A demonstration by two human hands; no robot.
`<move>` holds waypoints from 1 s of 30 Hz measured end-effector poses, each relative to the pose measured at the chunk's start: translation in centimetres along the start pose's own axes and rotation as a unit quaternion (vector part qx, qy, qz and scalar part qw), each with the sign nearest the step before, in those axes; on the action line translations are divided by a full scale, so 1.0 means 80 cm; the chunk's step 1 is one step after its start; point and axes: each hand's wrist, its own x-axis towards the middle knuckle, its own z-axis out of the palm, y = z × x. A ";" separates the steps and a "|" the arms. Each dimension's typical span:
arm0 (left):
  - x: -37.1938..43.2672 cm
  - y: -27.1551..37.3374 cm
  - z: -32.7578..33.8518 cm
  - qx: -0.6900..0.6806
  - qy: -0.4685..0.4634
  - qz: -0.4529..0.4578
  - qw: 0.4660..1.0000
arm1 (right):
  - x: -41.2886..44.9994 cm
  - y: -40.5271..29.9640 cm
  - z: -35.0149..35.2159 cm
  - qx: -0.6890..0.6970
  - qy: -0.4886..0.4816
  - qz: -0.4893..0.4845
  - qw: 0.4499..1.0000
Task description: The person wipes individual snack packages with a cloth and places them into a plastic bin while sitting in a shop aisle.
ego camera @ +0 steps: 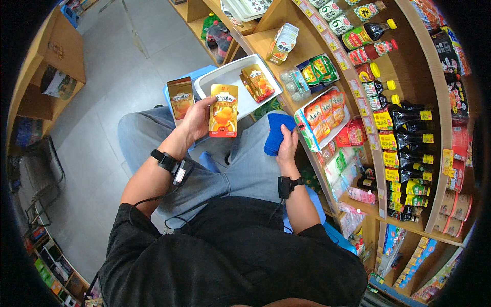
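Note:
My left hand (198,118) grips a flat gold food packet (224,111) by its left edge, its printed front facing up. In my right hand (287,147) is a folded blue cloth (277,132), held over my right thigh. Beyond the gold packet stands a white plastic tray (215,82), with several similar gold packets (259,84) piled at its right end. Left of the tray, an open box (180,96) of the same gold colour rests on a light-blue surface (203,72), partly behind my left hand.
Wooden shelves (412,126) run along my right, stocked with sauce bottles (406,119). A white tray of orange packets (322,115) sits at the shelf edge near my right hand. A carton of sachets (284,44) stands farther up. At left are a wooden cabinet (63,57) and a dark chair (42,169).

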 end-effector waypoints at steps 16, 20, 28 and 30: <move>-0.012 -0.006 -0.009 0.028 0.025 0.033 0.999 | 0.016 0.006 0.019 -0.029 -0.071 -0.007 0.997; -0.008 -0.007 -0.012 0.035 0.023 0.028 0.999 | 0.017 0.003 0.020 -0.037 -0.063 -0.008 0.997; -0.013 -0.002 -0.002 0.033 -0.007 0.023 0.999 | 0.011 -0.015 0.017 -0.022 -0.049 0.018 0.998; -0.011 -0.004 -0.002 0.036 0.007 0.031 0.999 | 0.010 -0.022 0.021 -0.020 -0.056 0.016 0.998</move>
